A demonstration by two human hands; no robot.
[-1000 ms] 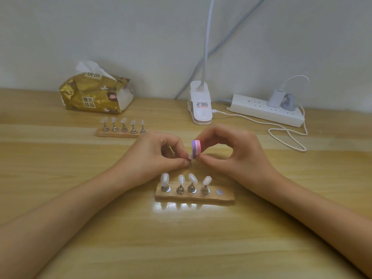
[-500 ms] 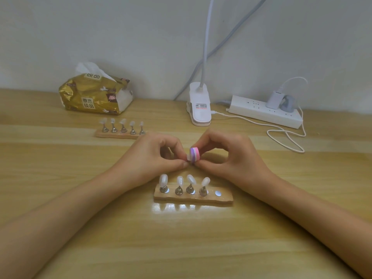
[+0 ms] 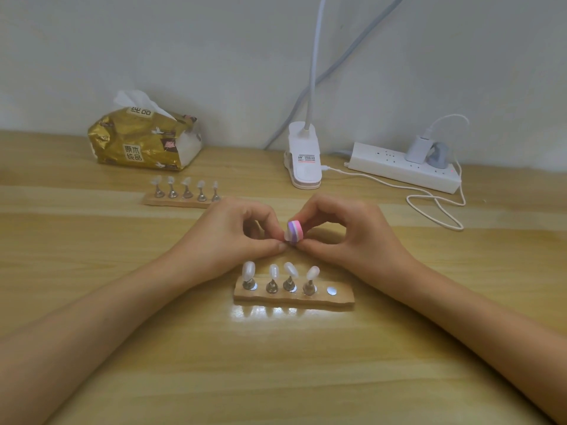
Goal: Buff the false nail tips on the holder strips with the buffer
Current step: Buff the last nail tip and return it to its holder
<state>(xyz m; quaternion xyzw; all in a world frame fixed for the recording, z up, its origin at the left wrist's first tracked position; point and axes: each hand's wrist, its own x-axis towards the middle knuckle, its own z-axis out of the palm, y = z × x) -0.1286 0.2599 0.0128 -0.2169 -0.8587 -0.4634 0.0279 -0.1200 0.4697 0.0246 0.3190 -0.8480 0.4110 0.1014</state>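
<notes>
Pale wood-grain laminate covered the table, which ran back to a plain whitish wall. Along the wall stood a gold tissue pack, a white clip lamp base with its gooseneck rising out of view, and a white power strip with two plugs and a looping cable.

Two wooden holder strips lay on the table, their long axes running left to right. The far holder strip carried five false nail tips on metal stands. The near holder strip, just below the hands, carried four translucent whitish tips, standing upright and leaning slightly; its rightmost seat showed only a bare metal disc.

Above the near strip, the right hand was closed on the buffer, pinching it between thumb and fingertips. It was a small block in purple, white and pink layers, seen end-on, its layered end pointing towards the camera and a little left. The left hand was closed in a pinch at thumb and forefinger on a single false nail tip, which looked pale and translucent and seemed to touch the buffer's left face, though the blur there made the contact hard to confirm. Both forearms were bare.
</notes>
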